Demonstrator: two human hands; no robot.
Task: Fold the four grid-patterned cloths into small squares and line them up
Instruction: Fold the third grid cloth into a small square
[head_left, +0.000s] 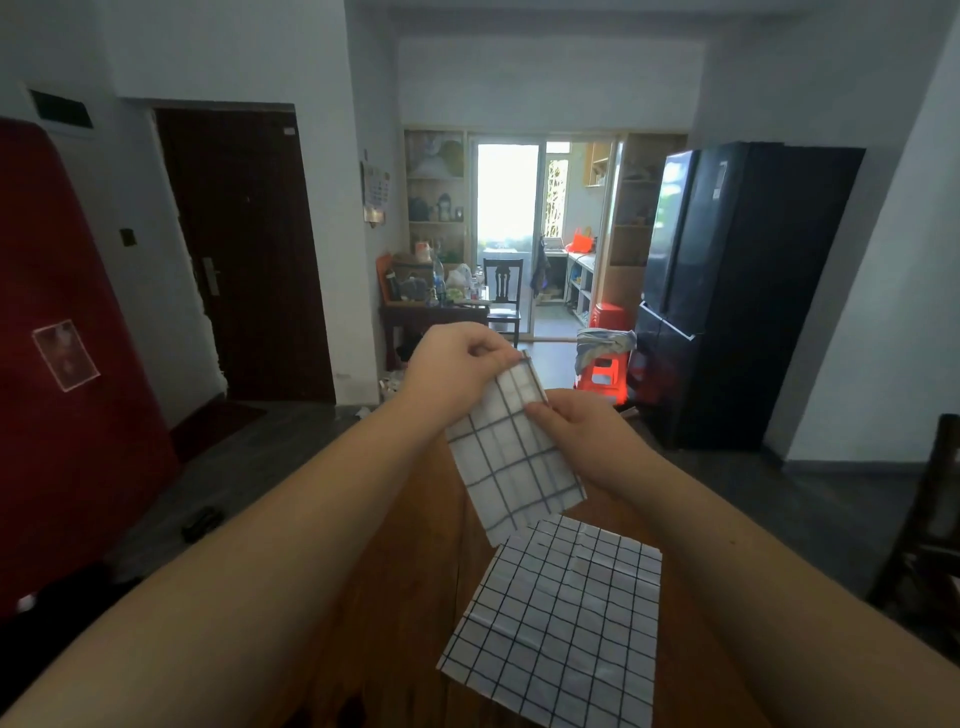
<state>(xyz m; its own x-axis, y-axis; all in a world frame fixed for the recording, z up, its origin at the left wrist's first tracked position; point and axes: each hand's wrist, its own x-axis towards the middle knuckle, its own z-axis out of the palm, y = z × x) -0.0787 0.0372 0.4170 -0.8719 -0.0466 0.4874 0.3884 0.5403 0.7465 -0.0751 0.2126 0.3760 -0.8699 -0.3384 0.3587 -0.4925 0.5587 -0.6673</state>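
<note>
I hold a white cloth with a dark grid (511, 457) up in the air above the wooden table (410, 597); it hangs down folded into a narrow strip. My left hand (457, 358) pinches its top left corner. My right hand (576, 421) pinches its right edge just below the top. A second grid-patterned cloth (561, 623) lies spread flat on the table beneath, creased, its grid finer. No other cloths are in view.
The table's far edge lies just past my hands. Beyond it stand an orange stool (602, 374) with grey fabric on it, a black fridge (737, 291) at right, a dark door (244, 249) at left, and a chair (930, 519) at the right edge.
</note>
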